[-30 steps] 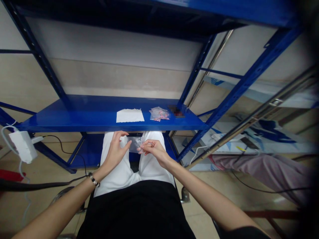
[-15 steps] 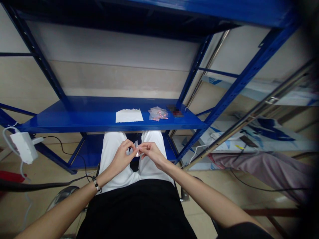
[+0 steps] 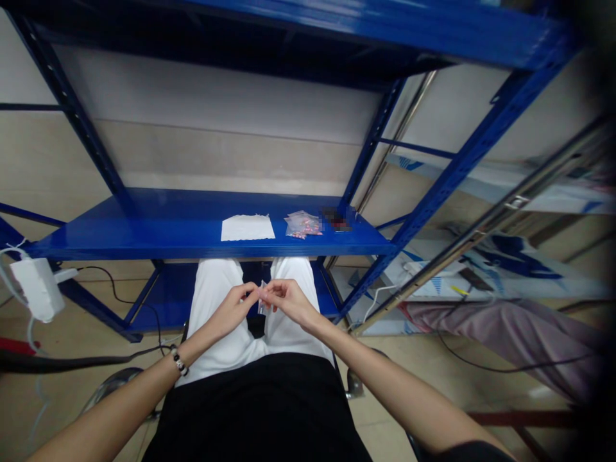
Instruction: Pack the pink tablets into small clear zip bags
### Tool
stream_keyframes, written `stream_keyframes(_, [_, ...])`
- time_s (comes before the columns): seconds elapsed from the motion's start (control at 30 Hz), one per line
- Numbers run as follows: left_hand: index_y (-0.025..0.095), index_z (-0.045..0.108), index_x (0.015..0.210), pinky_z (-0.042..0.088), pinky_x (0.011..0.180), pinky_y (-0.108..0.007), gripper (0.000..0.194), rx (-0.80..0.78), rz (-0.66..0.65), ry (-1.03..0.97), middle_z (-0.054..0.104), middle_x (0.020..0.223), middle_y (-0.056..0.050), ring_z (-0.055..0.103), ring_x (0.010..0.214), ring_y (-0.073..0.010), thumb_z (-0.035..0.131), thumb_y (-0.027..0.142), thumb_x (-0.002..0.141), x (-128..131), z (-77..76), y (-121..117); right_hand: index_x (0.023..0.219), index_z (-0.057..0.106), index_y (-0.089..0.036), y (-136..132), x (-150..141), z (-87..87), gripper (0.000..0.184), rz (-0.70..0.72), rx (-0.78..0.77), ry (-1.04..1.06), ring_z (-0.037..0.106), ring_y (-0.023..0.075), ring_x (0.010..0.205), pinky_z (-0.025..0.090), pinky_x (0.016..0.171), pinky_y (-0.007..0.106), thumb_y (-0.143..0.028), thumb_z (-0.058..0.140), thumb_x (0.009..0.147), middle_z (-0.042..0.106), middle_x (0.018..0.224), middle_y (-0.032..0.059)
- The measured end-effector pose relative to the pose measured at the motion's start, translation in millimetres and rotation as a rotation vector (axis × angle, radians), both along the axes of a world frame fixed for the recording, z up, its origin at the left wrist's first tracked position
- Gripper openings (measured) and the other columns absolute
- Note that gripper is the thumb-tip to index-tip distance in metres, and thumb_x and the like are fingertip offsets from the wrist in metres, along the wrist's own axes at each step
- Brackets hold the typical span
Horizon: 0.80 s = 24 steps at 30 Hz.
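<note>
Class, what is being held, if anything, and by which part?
A small clear bag, in the fingertips of the left hand and right hand, some showing below; which edge is unclear.

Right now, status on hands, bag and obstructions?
Left hand, right hand: fingers pinching clear bag. Bag contents unclear. Paper and filled bags on shelf beyond, out of the way.

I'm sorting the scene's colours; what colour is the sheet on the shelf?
White; the sheet shows best in the head view.

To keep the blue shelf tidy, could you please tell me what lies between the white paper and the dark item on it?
Clear bags with pink pieces lie between the paper and the dark item, in the head view.
</note>
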State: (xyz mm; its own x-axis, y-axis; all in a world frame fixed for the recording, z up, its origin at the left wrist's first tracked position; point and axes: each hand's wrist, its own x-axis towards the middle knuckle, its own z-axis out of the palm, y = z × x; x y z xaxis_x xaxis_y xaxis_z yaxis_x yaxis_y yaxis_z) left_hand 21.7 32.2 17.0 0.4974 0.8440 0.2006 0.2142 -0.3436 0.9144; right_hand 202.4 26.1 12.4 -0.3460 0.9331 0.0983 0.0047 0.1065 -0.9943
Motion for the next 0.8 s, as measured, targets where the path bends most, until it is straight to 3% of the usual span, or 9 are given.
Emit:
stream_keyframes(0.2, [0.016, 0.062, 0.074, 0.043, 0.071, -0.027, 0.038, -0.028, -0.011, 0.003, 0.064, 0.074, -0.003, 0.057, 0.075, -0.0182, 0.044, 0.043, 0.094, 0, -0.9, 5, 0.078, 0.067, -0.014, 4, 2, 0.5, 0.032, 0.044, -0.003, -0.036, 0.057, 0.0122, 0.059, 0.044, 0.057, 0.024, -0.045, 0.071, 0.079, 0.065, 0.069, 0.0028])
stream_keyframes(0.43, [0.017, 0.063, 0.073, 0.042, 0.07, -0.028, 0.02, 0.071, 0.011, 0.146, 0.066, 0.075, -0.003, 0.058, 0.073, -0.0177, 0.048, 0.024, 0.086, -3, 0.4, 1, 0.076, 0.064, -0.016, 3, 0, -2.5, 0.009, 0.019, 0.023, -0.101, 0.058, 0.0131, 0.059, 0.044, 0.055, 0.023, -0.025, 0.064, 0.077, 0.063, 0.065, 0.0012])
stream_keyframes(0.5, [0.018, 0.061, 0.071, 0.041, 0.067, -0.027, 0.017, 0.104, 0.05, 0.194, 0.064, 0.071, -0.002, 0.057, 0.069, -0.0167, 0.048, 0.019, 0.082, -4, -0.6, -1, 0.073, 0.062, -0.017, 6, 1, -6.4, 0.002, -0.02, 0.034, -0.14, 0.057, 0.013, 0.057, 0.043, 0.054, 0.022, -0.018, 0.06, 0.073, 0.06, 0.061, -0.0002])
stream_keyframes(0.67, [0.02, 0.055, 0.067, 0.04, 0.068, -0.029, 0.013, 0.288, 0.238, 0.351, 0.06, 0.069, -0.002, 0.056, 0.071, -0.0188, 0.052, 0.019, 0.079, -7, -0.4, 0, 0.063, 0.053, -0.019, 15, 6, -12.0, 0.007, -0.237, 0.156, -0.294, 0.049, 0.0116, 0.054, 0.037, 0.053, 0.022, -0.015, 0.057, 0.067, 0.052, 0.056, -0.0036])
stream_keyframes(0.8, [0.021, 0.05, 0.066, 0.039, 0.067, -0.03, 0.016, 0.417, 0.243, 0.422, 0.058, 0.069, -0.002, 0.054, 0.072, -0.0192, 0.05, 0.018, 0.082, -5, -0.5, -3, 0.07, 0.053, -0.019, 10, 6, -7.2, 0.005, -0.299, 0.302, -0.416, 0.05, 0.0119, 0.059, 0.037, 0.056, 0.023, -0.016, 0.057, 0.07, 0.055, 0.065, -0.0029])
